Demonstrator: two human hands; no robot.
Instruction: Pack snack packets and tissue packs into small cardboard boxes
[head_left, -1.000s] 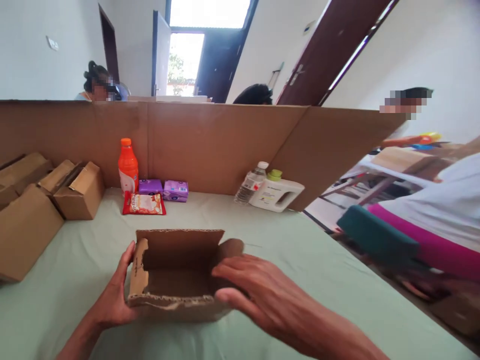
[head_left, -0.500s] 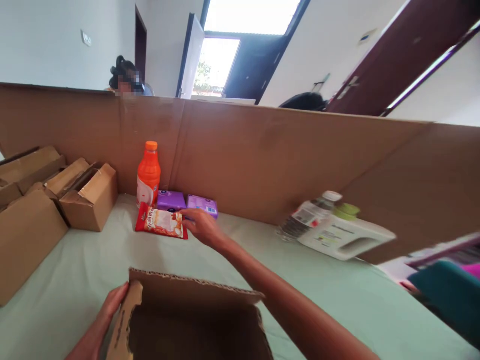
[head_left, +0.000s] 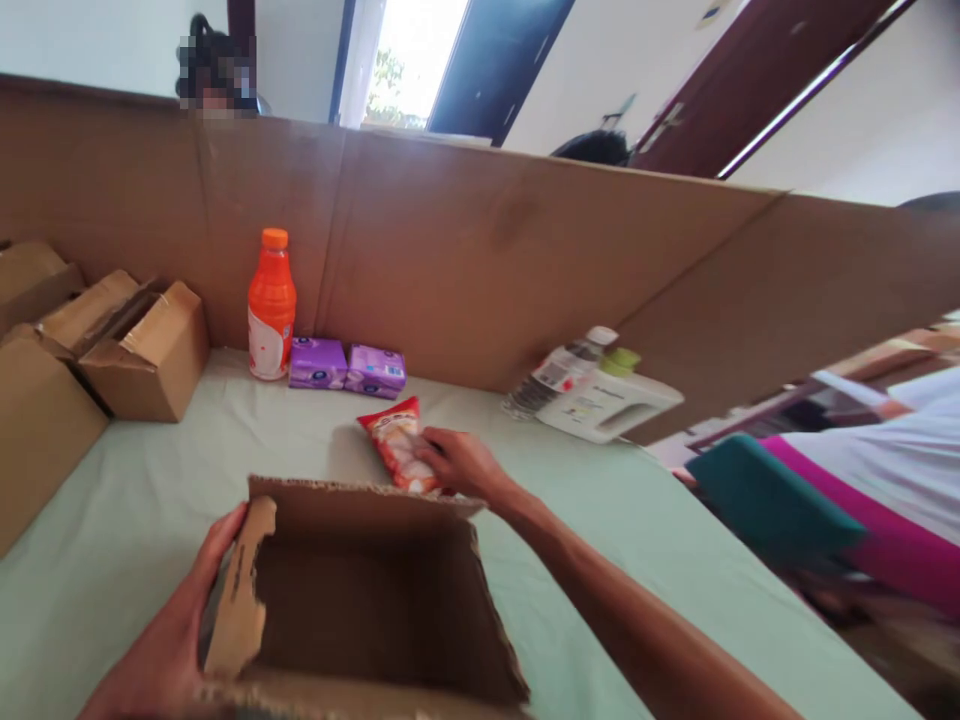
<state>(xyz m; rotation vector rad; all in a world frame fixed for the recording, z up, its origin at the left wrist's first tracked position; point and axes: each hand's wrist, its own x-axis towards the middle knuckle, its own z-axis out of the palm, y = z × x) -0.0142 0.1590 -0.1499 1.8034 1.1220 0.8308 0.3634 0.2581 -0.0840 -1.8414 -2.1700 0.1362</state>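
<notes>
An open cardboard box [head_left: 360, 600] with torn top edges stands close to me, its dark inside bare. My left hand [head_left: 199, 580] grips its left side, the thumb along the wall and the other fingers hidden. Just beyond the far rim, my right hand [head_left: 461, 462] holds a red and white snack packet [head_left: 397, 435] by its right side. The packet is tilted, and its lower end is partly hidden behind the rim. Farther back, an orange drink bottle [head_left: 271, 305] stands upright beside two purple tissue packs [head_left: 318, 364].
Several cardboard boxes [head_left: 150, 350] sit at the left. A clear bottle [head_left: 559, 375] and a white jug [head_left: 611, 405] with a green cap lean at the back right. A tall cardboard wall [head_left: 450, 260] borders the green-covered table [head_left: 645, 540]. Other people are beyond it and at right.
My right hand has drawn the snack packet away from the orange bottle, toward me and right, to the box's far rim. The packet has turned. The view has shifted.
</notes>
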